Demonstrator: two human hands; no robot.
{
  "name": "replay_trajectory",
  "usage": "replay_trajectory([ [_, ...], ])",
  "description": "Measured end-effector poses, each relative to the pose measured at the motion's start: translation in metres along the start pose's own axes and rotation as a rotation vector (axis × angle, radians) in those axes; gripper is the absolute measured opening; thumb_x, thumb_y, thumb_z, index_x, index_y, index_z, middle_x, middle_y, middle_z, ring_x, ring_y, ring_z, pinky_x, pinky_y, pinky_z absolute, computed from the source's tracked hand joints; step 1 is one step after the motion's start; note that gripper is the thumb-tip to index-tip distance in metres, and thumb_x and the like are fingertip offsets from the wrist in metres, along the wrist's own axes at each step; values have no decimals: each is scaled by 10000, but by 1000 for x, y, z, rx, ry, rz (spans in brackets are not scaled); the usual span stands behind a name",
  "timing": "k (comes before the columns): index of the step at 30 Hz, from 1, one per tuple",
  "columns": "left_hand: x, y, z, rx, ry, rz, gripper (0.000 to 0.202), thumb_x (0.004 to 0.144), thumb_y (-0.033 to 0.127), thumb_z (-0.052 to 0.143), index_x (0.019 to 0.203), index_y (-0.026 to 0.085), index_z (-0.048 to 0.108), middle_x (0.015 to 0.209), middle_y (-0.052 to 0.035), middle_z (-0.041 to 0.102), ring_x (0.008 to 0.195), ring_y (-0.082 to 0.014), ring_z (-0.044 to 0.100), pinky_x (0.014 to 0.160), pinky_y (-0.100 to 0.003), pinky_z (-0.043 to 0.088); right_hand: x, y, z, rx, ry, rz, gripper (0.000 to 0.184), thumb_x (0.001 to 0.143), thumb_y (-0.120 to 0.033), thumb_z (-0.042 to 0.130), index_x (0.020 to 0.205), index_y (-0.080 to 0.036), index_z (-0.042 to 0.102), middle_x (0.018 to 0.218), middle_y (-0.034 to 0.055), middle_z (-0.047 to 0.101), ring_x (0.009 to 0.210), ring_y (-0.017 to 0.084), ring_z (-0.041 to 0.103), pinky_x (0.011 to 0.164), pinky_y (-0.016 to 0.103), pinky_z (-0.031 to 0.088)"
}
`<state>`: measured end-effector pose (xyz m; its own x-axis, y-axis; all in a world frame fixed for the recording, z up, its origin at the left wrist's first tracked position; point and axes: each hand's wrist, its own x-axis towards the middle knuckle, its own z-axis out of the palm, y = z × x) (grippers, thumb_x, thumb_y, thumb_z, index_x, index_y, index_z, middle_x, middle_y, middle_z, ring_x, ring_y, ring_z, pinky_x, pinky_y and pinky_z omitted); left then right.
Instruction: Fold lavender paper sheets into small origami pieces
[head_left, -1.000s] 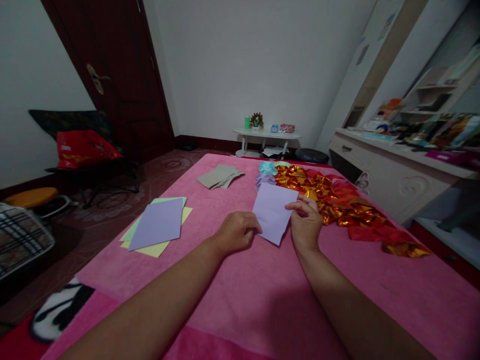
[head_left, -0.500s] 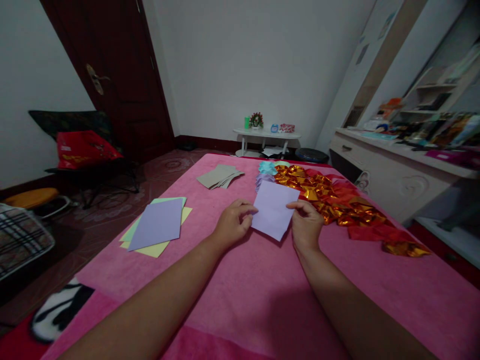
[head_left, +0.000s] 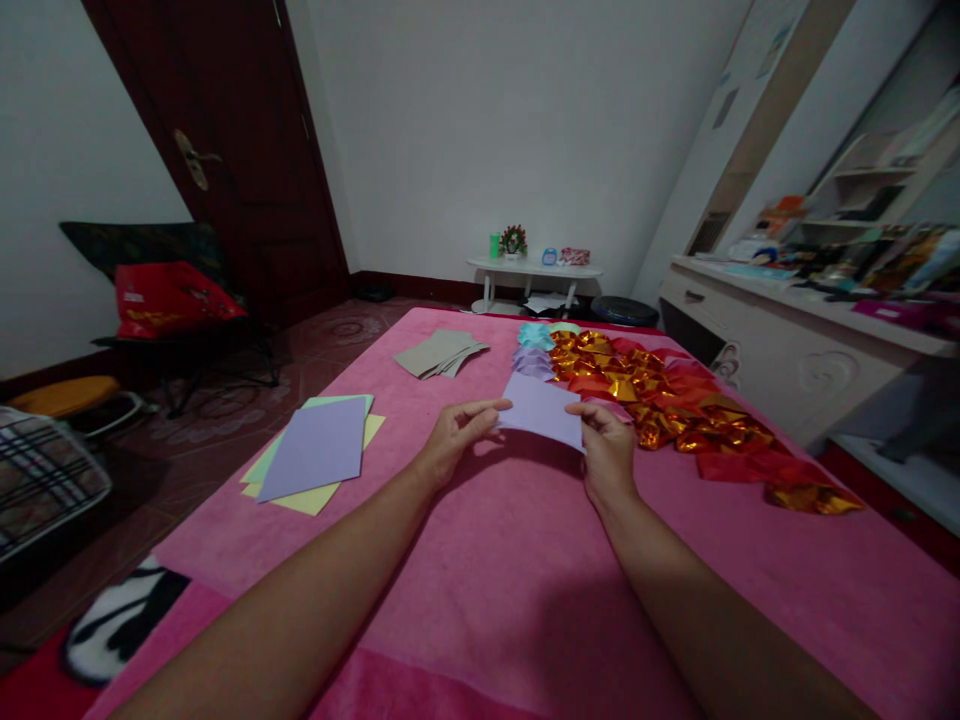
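Observation:
A sheet of lilac paper (head_left: 543,408) is held up between my two hands, above a surface covered in pink cloth (head_left: 480,540). My left hand (head_left: 461,437) pinches its left edge between thumb and fingers. On the right edge, my right hand (head_left: 606,440) grips it the same way. The sheet lies tilted and nearly level, its near edge slightly bowed. Just beyond it sit a crumpled lilac paper piece (head_left: 532,363) and a light blue one (head_left: 535,335). Left of my hands rests a stack of coloured paper (head_left: 315,450), lilac on top, green and yellow below.
Grey-beige sheets (head_left: 441,354) lie fanned at the far left of the cloth. Crumpled shiny gold and red pieces (head_left: 675,400) spread along the right side. Beyond are a small white table (head_left: 536,268), a white cabinet (head_left: 795,350) and a chair with a red bag (head_left: 176,300).
The lilac sheet has tipped from facing me to almost flat, so less of it shows. My fingers have straightened along its edges, and my hands have shifted slightly left.

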<state>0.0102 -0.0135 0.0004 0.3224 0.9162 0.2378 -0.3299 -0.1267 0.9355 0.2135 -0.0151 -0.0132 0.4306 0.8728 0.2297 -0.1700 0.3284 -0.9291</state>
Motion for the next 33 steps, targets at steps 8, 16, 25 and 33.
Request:
replay_trajectory([
  [8, 0, 4, 4, 14, -33, 13, 677, 564, 171, 833, 1205, 196, 614, 1182, -107, 629, 948, -203, 615, 806, -337, 506, -4, -5, 1, -68, -164, 56, 246, 661, -364, 717, 821, -185, 665, 645, -1, 633, 509, 122, 533, 469, 239, 396],
  [16, 4, -2, 1, 277, 106, 97, 252, 743, 344, 692, 880, 136, 734, 794, -72, 657, 643, -134, 574, 525, -242, 451, -1, 0, -1, -283, -27, -350, 165, 722, -360, 707, 710, -195, 710, 820, 24, 600, 806, 170, 556, 728, 299, 440],
  [25, 7, 0, 1, 61, 285, 146, 239, 732, 367, 698, 685, 135, 666, 662, -3, 586, 635, -90, 519, 614, -206, 429, -12, -11, 5, -268, -187, -364, 199, 781, -346, 649, 672, -181, 671, 775, 26, 628, 786, 183, 576, 758, 318, 440],
  [33, 3, 0, 13, -235, 300, -119, 350, 609, 378, 782, 630, 128, 537, 527, 38, 528, 442, -58, 444, 444, -189, 325, -32, -32, 24, -56, -223, -65, 398, 715, -386, 709, 1046, -215, 568, 843, 39, 675, 691, 175, 621, 575, 262, 466],
])
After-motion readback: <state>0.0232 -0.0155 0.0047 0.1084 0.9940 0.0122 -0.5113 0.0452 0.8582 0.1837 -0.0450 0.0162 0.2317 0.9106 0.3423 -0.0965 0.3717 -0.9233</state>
